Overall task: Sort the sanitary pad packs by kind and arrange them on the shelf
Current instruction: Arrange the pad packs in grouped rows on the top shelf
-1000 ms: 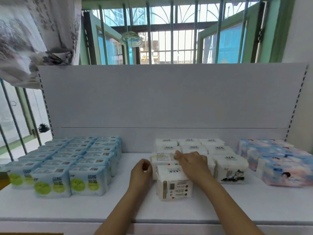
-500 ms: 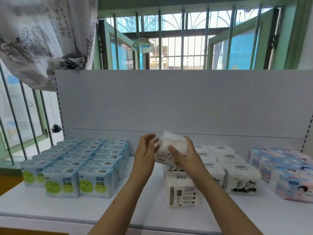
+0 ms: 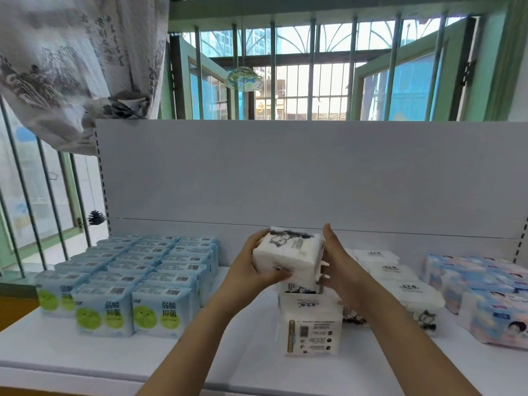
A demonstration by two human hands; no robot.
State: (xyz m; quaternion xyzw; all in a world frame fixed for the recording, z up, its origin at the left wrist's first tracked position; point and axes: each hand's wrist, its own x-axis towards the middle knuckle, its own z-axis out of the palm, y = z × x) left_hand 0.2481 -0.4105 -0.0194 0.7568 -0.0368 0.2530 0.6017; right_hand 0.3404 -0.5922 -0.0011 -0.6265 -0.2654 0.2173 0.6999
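A white pad pack with a black cat drawing (image 3: 288, 254) is held in the air above the middle group, between both hands. My left hand (image 3: 251, 267) grips its left side with thumb across the front. My right hand (image 3: 338, 261) holds its right side, fingers mostly straight along it. Below stands another white pack (image 3: 311, 327), its printed back facing me, in front of the white group (image 3: 400, 284). Light-blue packs with green circles (image 3: 128, 281) fill the shelf's left. Pink-and-blue packs (image 3: 485, 295) sit at the right.
The white shelf (image 3: 243, 364) has a tall white back panel (image 3: 285, 172). Bare strips of shelf lie between the groups and along the front edge. Behind are a barred window and a patterned curtain (image 3: 71, 61) at upper left.
Both hands lifted a white pack off the middle group and turned it over, so its cat-printed face now shows. The view has shifted slightly to the left.
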